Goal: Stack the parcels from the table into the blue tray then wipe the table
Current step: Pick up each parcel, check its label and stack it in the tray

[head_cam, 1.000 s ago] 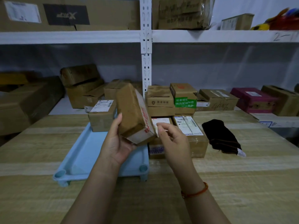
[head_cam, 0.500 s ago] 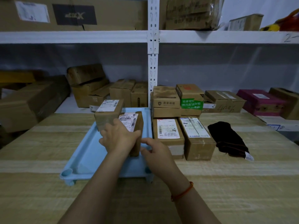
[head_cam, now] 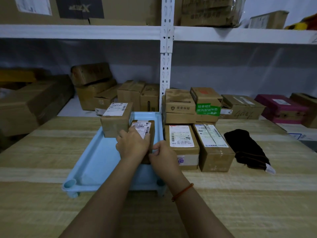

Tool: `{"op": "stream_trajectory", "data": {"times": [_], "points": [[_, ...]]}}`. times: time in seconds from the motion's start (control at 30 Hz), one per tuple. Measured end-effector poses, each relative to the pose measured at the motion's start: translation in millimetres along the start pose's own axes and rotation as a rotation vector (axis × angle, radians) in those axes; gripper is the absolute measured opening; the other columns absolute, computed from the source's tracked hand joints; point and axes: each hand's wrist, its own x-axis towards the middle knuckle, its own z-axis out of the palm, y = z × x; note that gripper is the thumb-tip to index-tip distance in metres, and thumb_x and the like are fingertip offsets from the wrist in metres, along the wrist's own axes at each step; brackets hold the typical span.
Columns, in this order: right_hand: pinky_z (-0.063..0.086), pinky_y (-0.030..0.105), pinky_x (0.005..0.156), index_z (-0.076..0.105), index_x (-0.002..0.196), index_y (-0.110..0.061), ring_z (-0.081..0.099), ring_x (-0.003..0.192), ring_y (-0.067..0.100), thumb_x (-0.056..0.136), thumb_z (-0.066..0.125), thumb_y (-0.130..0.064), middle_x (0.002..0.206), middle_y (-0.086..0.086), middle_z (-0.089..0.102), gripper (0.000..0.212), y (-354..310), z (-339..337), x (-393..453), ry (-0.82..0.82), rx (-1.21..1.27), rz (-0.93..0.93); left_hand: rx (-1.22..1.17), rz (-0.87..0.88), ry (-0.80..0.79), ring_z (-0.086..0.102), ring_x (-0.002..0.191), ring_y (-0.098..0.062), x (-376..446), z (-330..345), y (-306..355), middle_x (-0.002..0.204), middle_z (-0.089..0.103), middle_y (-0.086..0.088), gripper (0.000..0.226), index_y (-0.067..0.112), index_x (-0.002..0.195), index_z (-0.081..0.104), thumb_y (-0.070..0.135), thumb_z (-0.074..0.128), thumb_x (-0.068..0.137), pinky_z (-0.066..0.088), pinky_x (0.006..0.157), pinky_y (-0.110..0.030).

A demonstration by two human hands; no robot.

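Head view: brown labelled parcel (head_cam: 143,130) lies in blue tray (head_cam: 96,162).

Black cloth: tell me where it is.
The black cloth lies on the table, right of the two labelled parcels, at the right of the head view.

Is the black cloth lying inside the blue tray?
No. The black cloth lies on the wooden table, to the right of the cardboard parcels, well apart from the light blue plastic tray.
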Motion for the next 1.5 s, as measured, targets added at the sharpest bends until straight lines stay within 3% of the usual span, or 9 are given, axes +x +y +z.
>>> {"op": "stream_trajectory", "data": {"times": [0.13,0.23,0.4,0.7,0.83,1.1,1.3,1.4,1.5], "points": [[0.048,0.028,0.07,0.048,0.071,-0.024,0.054,0.081,0.014,0.095,0.047,-0.014,0.076,-0.006,0.053,0.026,-5,2,8,0.021,-0.115,0.005,-0.1,-0.031,0.005,0.039,0.12,-0.039,3,-11,-7,0.13,0.039,-0.021,0.03,0.01,0.119,0.054,0.013,0.05,0.089,0.037,0.099,-0.044],[0.055,0.038,0.083,0.058,0.07,-0.02,0.063,0.089,0.02,0.095,0.048,-0.014,0.088,0.003,0.066,0.028,-11,4,12,-0.048,-0.12,0.021,-0.036,-0.104,-0.036,0.037,0.121,-0.037,3,-20,-12,0.131,0.036,-0.016,0.03,0.017,0.116,0.052,0.017,0.053,0.086,0.037,0.097,-0.047],[0.044,0.027,0.085,0.062,0.116,-0.006,0.057,0.108,0.024,0.097,0.046,-0.01,0.119,0.009,0.062,0.026,-17,8,25,-0.088,-0.135,0.023,-0.142,-0.068,-0.02,0.045,0.113,-0.039,7,-18,-18,0.13,0.037,-0.021,0.021,0.007,0.111,0.053,0.012,0.049,0.091,0.04,0.091,-0.04],[0.043,0.036,0.097,0.047,0.131,-0.006,0.054,0.121,0.032,0.097,0.043,-0.014,0.132,0.017,0.056,0.036,-28,21,67,-0.199,-0.155,0.066,-0.284,0.051,-0.124,0.057,0.107,-0.031,31,6,-18,0.118,0.064,-0.017,0.024,0.002,0.109,0.063,0.003,0.045,0.092,0.037,0.075,-0.027],[0.039,0.035,0.102,0.041,0.14,-0.005,0.05,0.128,0.032,0.097,0.042,-0.016,0.141,0.017,0.051,0.044,-28,29,79,-0.219,-0.183,0.082,-0.266,0.11,-0.221,0.054,0.117,-0.03,48,13,-21,0.132,0.059,-0.014,0.034,0.006,0.124,0.06,0.003,0.045,0.094,0.039,0.086,-0.028],[0.041,0.03,0.093,0.049,0.133,-0.007,0.053,0.123,0.03,0.096,0.042,-0.009,0.136,0.015,0.054,0.037,-21,29,88,-0.203,-0.109,0.087,-0.304,0.108,-0.234,0.052,0.123,-0.028,59,17,-22,0.134,0.059,-0.012,0.043,0.007,0.13,0.058,-0.003,0.043,0.091,0.039,0.098,-0.031],[0.041,0.033,0.099,0.044,0.142,-0.011,0.049,0.129,0.029,0.099,0.043,-0.016,0.142,0.013,0.05,0.043,-24,18,79,-0.175,-0.034,0.072,-0.277,0.083,-0.231,0.057,0.108,-0.033,50,17,-14,0.119,0.063,-0.016,0.024,0.004,0.111,0.063,0.006,0.05,0.091,0.044,0.088,-0.034],[0.044,0.032,0.088,0.054,0.129,-0.012,0.055,0.113,0.024,0.097,0.045,-0.016,0.124,0.008,0.057,0.034,-20,3,70,-0.078,0.019,0.027,-0.297,0.08,-0.243,0.058,0.11,-0.03,40,16,-2,0.12,0.064,-0.013,0.024,0.008,0.113,0.063,0.012,0.05,0.093,0.048,0.093,-0.039],[0.042,0.029,0.083,0.058,0.125,-0.016,0.054,0.107,0.017,0.098,0.047,-0.017,0.116,0.001,0.057,0.03,-16,-24,54,0.022,0.079,0.009,-0.315,0.153,-0.256,0.059,0.101,-0.026,26,19,15,0.111,0.065,-0.01,0.02,0.01,0.104,0.063,0.011,0.046,0.094,0.045,0.079,-0.032]]}}
